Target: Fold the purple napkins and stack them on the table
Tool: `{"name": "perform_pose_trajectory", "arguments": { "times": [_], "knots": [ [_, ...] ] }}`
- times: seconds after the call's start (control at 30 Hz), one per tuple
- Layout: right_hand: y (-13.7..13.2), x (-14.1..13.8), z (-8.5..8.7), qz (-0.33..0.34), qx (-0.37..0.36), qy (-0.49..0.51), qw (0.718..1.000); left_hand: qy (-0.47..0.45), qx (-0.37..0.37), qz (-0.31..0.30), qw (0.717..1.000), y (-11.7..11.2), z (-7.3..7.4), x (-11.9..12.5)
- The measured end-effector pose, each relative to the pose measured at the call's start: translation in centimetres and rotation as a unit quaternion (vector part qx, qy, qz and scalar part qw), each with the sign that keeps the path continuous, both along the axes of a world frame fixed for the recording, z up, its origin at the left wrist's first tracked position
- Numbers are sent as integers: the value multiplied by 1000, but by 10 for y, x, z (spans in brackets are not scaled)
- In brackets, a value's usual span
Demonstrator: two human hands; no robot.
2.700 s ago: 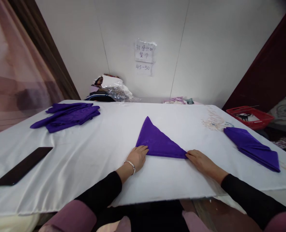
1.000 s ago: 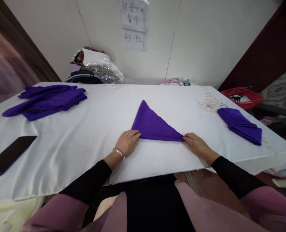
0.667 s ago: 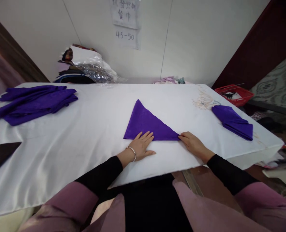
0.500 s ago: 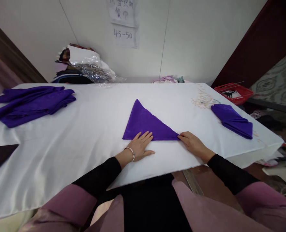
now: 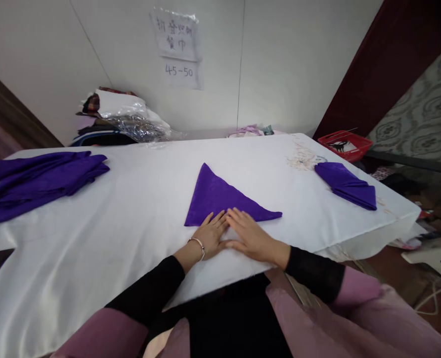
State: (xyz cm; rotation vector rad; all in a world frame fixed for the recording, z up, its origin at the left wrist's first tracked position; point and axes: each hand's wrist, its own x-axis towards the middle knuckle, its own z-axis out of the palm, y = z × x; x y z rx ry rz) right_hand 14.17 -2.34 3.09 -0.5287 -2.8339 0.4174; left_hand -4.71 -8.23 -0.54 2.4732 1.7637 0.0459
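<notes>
Now that the right hand (image 5: 253,237) has quit the corner of the purple triangle (image 5: 216,194) nearest the folded stack (image 5: 347,186), both it and the left hand (image 5: 210,236) lie flat on the triangle, left of that stack, fingers straight, gripping nothing, probably smoothing.

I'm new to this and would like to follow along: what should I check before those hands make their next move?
1. Purple triangle spread flat on the white cover: ok, no large bunching shows.
2. Left hand on the cloth: ok, fingers outstretched over its near edge.
3. Right hand on the cloth: ok, fingertips close beside the left hand's.
4. Narrow corner held down: not ok, neither hand is on it.
5. Other cloths apart from it: ok, the purple heap and folded purple cloth lie well to either side.
6. Inner layers lined up: cannot tell, they are hidden.
</notes>
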Motion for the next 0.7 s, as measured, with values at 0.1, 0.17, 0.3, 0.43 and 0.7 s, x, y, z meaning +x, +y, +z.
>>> {"name": "perform_pose_trajectory", "arguments": {
  "times": [0.1,0.17,0.3,0.43,0.7],
  "knots": [
    [-10,-33,-8,15,-71,-13,997,26,12,-24,999,0,-7,-4],
    [-10,-41,-14,10,-98,-20,995,33,17,-33,999,1,-10,-6],
    [-2,-29,-23,-23,-109,-32,993,19,18,-19,999,2,-9,-6],
    [8,-3,-28,-54,-61,-46,996,-16,20,2,1000,3,-6,-3],
    [31,56,-29,-121,9,-77,990,-39,38,-6,998,5,-10,-6]
  ]
}}
